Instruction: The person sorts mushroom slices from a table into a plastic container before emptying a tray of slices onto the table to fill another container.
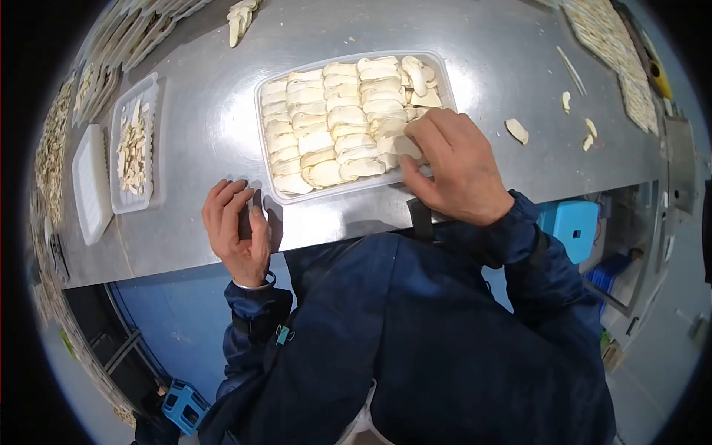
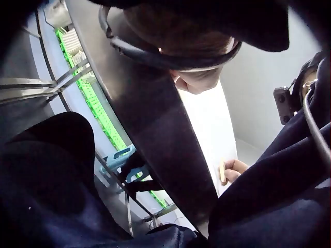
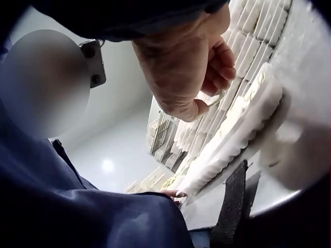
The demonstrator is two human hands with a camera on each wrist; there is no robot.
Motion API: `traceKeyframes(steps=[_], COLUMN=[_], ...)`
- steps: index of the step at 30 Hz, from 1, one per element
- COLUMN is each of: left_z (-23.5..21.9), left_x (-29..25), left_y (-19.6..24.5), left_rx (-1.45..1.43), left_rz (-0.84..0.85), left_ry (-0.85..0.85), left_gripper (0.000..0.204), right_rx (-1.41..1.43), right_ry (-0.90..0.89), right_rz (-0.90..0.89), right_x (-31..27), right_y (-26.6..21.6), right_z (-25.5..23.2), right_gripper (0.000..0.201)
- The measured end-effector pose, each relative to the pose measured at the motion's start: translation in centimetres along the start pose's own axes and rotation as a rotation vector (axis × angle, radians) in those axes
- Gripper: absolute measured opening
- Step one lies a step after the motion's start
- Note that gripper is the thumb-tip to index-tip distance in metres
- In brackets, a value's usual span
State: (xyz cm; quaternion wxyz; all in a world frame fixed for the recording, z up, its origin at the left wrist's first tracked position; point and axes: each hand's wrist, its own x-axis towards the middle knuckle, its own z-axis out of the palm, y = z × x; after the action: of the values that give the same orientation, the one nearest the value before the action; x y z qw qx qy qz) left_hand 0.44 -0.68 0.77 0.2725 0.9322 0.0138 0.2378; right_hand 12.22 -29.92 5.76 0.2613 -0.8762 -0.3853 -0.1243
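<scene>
A clear plastic tray (image 1: pixel 261 111) holds overlapping rows of pale mushroom slices (image 1: pixel 347 115), with a few lying loosely in its far right corner. Over the tray's near right part, my right hand (image 1: pixel 456 167) pinches one mushroom slice (image 2: pixel 223 171) between thumb and fingers. That slice shows edge-on in the left wrist view. Beside the tray's near left corner, my left hand (image 1: pixel 239 233) is at the table with loosely bent fingers and nothing in it. In the right wrist view the thumb and fingers (image 3: pixel 222 64) stand above the tray's wall.
On the metal table (image 1: pixel 200 89), a white tray of small scraps (image 1: pixel 153 141) stands at left beside an overturned-looking white tray (image 1: pixel 90 185). Loose slices (image 1: pixel 517 131) lie at right, a small pile (image 1: pixel 241 21) at the back. Filled trays (image 1: pixel 612 59) line both sides.
</scene>
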Motion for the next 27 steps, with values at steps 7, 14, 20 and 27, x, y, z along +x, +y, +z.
traceKeyframes(steps=[7,14,20,27], left_z=[0.1,0.1,0.1,0.2], left_x=[0.0,0.0,-0.2,-0.3], left_y=[-0.1,-0.1,-0.4,-0.4], left_rx=[0.0,-0.034,-0.017,-0.029], left_rz=[0.0,0.0,0.013,-0.005], left_ry=[0.0,0.0,-0.02,-0.03], left_gripper=[0.023,0.023,0.023,0.022], right_rx=[-0.018,-0.011,-0.255,-0.511], right_ry=[-0.035,-0.019,0.29,0.115], right_rz=[0.002,0.018,0.317,0.951], right_x=[0.1,0.3,-3.4,-18.8], right_y=[0.4,0.4,9.0,29.0], right_z=[0.9,0.8,-8.0,-17.6], right_gripper=[0.021,0.025,0.03,0.035])
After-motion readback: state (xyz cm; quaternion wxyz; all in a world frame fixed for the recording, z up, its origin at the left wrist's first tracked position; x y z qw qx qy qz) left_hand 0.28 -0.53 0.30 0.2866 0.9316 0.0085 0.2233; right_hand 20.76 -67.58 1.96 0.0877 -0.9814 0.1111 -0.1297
